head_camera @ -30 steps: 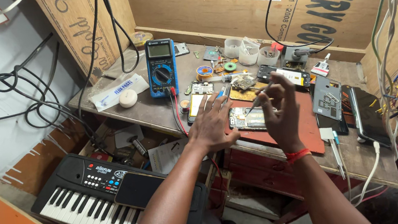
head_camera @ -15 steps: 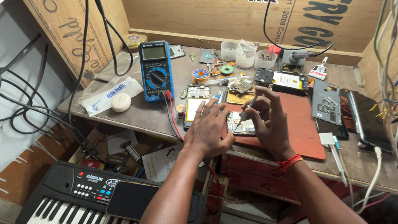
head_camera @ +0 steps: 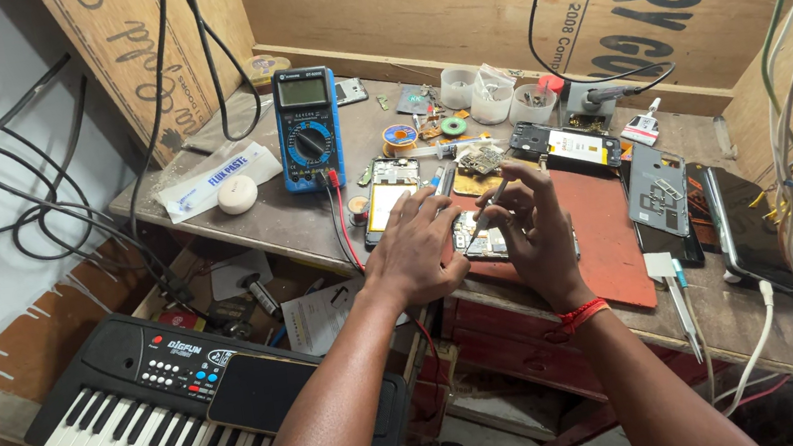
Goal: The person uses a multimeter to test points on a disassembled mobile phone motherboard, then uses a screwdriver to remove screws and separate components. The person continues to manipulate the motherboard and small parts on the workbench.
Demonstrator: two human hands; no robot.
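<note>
My left hand (head_camera: 415, 246) lies flat with its fingers spread on an opened phone (head_camera: 384, 204) at the front of the wooden workbench (head_camera: 296, 225). Just right of it, my right hand (head_camera: 541, 235) pinches a thin metal tool (head_camera: 492, 203) whose tip points down at a small circuit board (head_camera: 477, 240) between both hands. The board sits at the left edge of a red mat (head_camera: 610, 237). A red band circles my right wrist. My palms hide part of the board.
A blue multimeter (head_camera: 307, 128) with red and black leads stands at the back left, by a white tube (head_camera: 210, 178) and a round white lump (head_camera: 237, 194). Solder spools, plastic cups (head_camera: 486, 93) and phone parts crowd the back. Phones (head_camera: 656, 186) lie at the right. A small keyboard (head_camera: 185, 390) sits below.
My right hand has come down from a raised position to the circuit board, bringing the thin tool with it. My left hand has stayed on the opened phone.
</note>
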